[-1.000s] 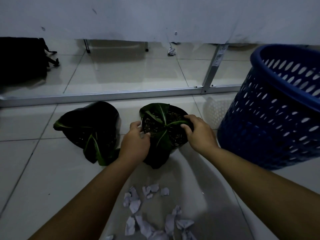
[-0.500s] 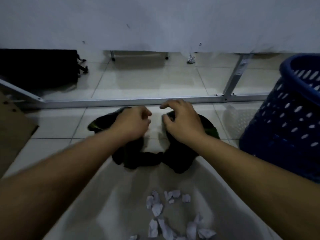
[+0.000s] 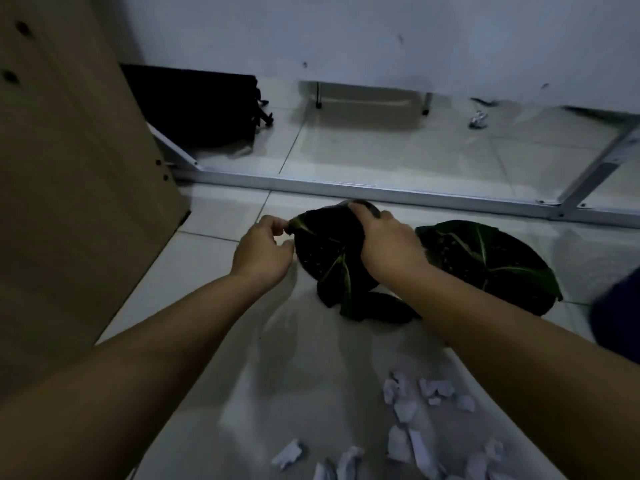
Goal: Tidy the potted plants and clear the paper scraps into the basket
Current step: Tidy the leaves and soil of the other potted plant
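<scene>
Both hands have left the right-hand plant and shifted across to the left one, and the view has swung left with them, so the blue basket [image 3: 616, 317] is now only a sliver at the right edge. Left hand [image 3: 265, 249] sits at the pot's left side, thumb and forefinger pinched on the pale-ribbed tip of a dark leaf [image 3: 300, 224]. Right hand [image 3: 388, 242] is draped over the top of the left potted plant [image 3: 332, 258], fingers curled down over its far rim, gripping it. The pot looks tipped toward the camera, though in this dim light I can't be certain. Its lower leaves spill forward onto the floor [image 3: 221, 247].

Just beside it to the right stands the second potted plant [image 3: 485, 261], broad green leaves with light veins, nobody touching it.

Down near the bottom, the paper scraps [image 3: 408, 410] lie scattered on a pale sheet [image 3: 304, 368] spread over the tiles, well apart from the basket. One crumpled bit of paper [image 3: 478, 119] lies far back beyond the white metal frame [image 3: 381, 192].

On the left a tall brown cardboard panel [image 3: 69, 168] leans up, and a black bag [image 3: 194, 109] sits behind it against the wall.
</scene>
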